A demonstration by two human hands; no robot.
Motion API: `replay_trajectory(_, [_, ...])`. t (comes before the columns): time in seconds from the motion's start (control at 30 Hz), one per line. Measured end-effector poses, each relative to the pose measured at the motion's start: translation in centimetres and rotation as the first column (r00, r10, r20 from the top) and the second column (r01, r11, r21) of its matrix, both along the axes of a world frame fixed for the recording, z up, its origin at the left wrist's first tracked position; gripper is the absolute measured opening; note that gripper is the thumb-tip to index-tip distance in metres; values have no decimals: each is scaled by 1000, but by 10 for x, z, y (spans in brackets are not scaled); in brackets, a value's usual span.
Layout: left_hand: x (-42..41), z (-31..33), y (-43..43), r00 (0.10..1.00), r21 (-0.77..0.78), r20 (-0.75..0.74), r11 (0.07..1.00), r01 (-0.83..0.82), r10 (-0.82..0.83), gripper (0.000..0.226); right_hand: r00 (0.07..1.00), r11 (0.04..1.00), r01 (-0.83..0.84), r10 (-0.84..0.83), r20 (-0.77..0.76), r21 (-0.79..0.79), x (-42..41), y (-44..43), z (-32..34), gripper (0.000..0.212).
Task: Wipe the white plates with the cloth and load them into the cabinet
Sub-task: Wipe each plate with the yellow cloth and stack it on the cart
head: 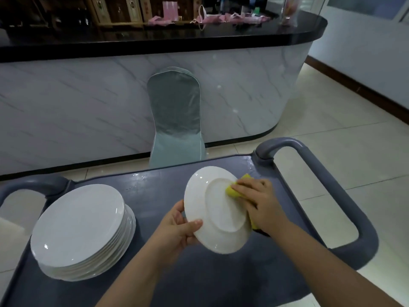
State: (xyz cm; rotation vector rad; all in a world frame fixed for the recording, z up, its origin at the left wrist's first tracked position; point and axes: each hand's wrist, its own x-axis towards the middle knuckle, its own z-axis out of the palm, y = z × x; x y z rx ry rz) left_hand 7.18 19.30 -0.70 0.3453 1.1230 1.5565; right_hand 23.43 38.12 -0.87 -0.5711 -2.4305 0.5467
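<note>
1 plate (218, 218) in left fingers (194, 224)

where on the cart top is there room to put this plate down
The widest bare patch of cart top lies between the plate stack and the held plate, up to the far edge. Left is taken by the stack; around the right hand and cloth is crowded.

Left hand (178, 227): bare forearm rising from lower centre, thumb laid across the near rim of plate (212, 238), fingers curled behind it. Right hand (260, 203): bare forearm entering from lower right, palm down, knuckles up, fingers bent over cloth (232, 191), pressing it to the plate's upturned base. Hands apart, either side of the plate.
</note>
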Motion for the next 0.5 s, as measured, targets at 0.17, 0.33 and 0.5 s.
replay_trajectory(0.17, [-2, -2, 17, 997, -17, 9, 997, -71, 71, 65, 991, 988, -132, 131, -19, -85, -19, -32, -5, 32])
replay_trajectory(0.33, [-9, -4, 35, 992, -83, -40, 989, -123, 120, 47, 999, 997, -46, 45, -15, -68, 37, -19, -44, 30])
replay_trajectory(0.5, [1, -4, 96, 778, -211, -628, 962, -172, 2, 37, 958, 946, 287, -288, 15, -150, 67, 20, -53, 31])
